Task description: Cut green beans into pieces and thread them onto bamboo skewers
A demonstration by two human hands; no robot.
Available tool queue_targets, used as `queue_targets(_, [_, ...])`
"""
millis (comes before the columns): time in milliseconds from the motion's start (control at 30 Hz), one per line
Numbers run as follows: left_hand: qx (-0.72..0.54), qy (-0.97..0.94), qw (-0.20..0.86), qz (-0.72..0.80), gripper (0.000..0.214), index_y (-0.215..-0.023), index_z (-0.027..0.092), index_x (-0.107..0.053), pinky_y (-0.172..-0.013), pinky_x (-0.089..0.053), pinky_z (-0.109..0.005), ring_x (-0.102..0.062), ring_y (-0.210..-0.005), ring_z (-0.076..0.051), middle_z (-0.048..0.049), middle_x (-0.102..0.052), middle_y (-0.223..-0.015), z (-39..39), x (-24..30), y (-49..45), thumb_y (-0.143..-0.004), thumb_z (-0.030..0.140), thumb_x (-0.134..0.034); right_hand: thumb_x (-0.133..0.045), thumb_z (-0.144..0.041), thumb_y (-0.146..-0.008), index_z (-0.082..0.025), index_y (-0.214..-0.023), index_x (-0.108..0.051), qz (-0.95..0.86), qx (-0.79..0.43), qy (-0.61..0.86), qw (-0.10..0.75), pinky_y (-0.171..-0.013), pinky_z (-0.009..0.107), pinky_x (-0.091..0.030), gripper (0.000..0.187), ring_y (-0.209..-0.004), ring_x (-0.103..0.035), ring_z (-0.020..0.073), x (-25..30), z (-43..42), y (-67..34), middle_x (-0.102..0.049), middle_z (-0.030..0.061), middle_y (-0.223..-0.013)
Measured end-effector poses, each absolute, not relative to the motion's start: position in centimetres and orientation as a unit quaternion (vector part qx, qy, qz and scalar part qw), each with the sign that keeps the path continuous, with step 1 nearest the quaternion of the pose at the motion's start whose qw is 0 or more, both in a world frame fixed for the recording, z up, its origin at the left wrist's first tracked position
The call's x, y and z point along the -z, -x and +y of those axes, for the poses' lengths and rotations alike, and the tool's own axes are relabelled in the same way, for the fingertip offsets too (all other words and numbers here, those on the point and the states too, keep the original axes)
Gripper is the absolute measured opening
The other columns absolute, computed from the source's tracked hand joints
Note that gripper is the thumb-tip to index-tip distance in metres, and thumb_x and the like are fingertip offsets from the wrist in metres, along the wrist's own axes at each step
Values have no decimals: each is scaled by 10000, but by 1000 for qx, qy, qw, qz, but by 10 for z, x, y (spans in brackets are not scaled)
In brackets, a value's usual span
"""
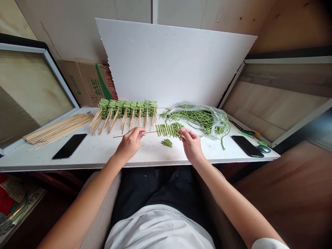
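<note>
My left hand [131, 143] is closed around the bare shaft of a thin wooden skewer [149, 132], which lies roughly level above the table. A row of cut green bean pieces [164, 130] is threaded crosswise on its right part. At that right end my right hand [190, 141] pinches a green bean piece against the skewer's tip; the fingers partly cover it. Just below the skewer, a few loose cut pieces [166, 143] lie on the white table [145, 155]. More cut pieces show behind the right fingertips.
Finished bean skewers [127, 109] stand stacked in bundles at the back left. Bare skewers [59, 128] lie left of them. A clear plastic bag [219, 119] holds long beans [197, 116]. Phones lie left [69, 146] and right [247, 146]. A white foam board [176, 65] stands behind.
</note>
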State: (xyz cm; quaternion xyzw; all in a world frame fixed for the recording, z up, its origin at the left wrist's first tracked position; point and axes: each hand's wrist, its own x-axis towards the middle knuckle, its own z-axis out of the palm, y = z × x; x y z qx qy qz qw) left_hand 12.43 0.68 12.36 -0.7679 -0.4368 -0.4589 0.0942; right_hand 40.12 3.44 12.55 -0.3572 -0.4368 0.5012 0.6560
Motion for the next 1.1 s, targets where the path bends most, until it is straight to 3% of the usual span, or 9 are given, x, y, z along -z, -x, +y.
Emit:
queue_targets(100, [462,766,99,-437,143,-1014,204,-652,-800,-600,-299,-741,-873,-194,-60,-761,-948,7,-123,-126,-999,119,-539,-903,-523,-715,-242,-848,-771,-455,-485,372,648,-703,336,-471,338,-936,-669,242,-125,36,-403,-746,58,-944])
queue_targets(267, [459,770,92,-434,373,-992,192,-654,-771,-600,-260,-753,-833,-165,-41,-764,-908,7,-119,-122,-861,-59,-411,-852,-560,-800,-251,-868,-769,-501,-479,347,632,-731,334,-478,328,-908,-650,220,-121,35,-402,-724,43,-904])
queue_targets(433, [443,774,92,-443,413,-950,187,-655,-715,-571,-258,-730,-791,-170,-35,-735,-846,6,-118,-121,-779,-81,-392,-829,-586,-826,-259,-906,-760,-520,-467,348,625,-795,339,-492,343,-929,-635,223,-116,36,-402,-716,45,-923])
queue_targets(667, [419,785,106,-444,351,-908,191,-643,-616,-516,-232,-675,-685,-155,-15,-655,-744,11,-115,-119,-796,-46,-410,-845,-628,-786,-267,-920,-736,-537,-446,365,616,-842,344,-498,400,-947,-643,228,-116,36,-402,-715,34,-962])
queue_targets(1100, [451,772,48,-446,339,-917,197,-670,-715,-592,-255,-747,-807,-178,-28,-738,-812,11,-112,-119,-824,-38,-445,-839,-616,-803,-255,-883,-749,-517,-451,373,624,-798,344,-495,381,-898,-618,222,-112,29,-397,-717,42,-950])
